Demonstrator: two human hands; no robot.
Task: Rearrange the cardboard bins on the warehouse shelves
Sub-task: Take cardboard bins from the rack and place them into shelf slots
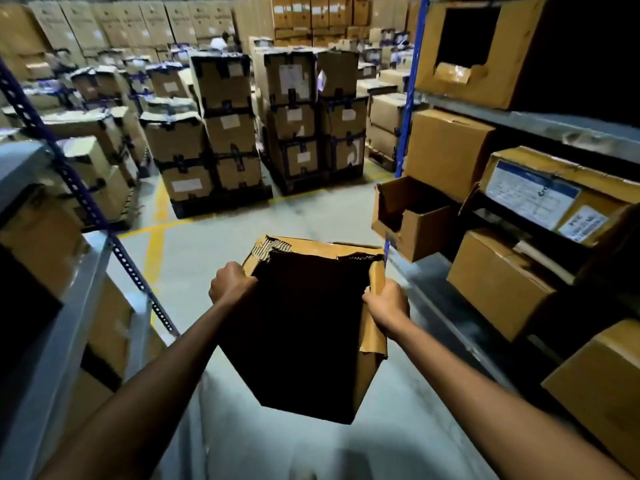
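Both hands are holding a torn, open-topped brown cardboard bin (304,327) above the aisle floor, between the shelves; left hand (230,283) and right hand (386,304) fingers are curling over its side rims.

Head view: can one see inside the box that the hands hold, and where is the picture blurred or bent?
In the head view the inside of the cardboard bin is black shadow, nothing readable within; the left shelving at the edge is smeared by blur; the blue upright leans and curves from wide-angle distortion.
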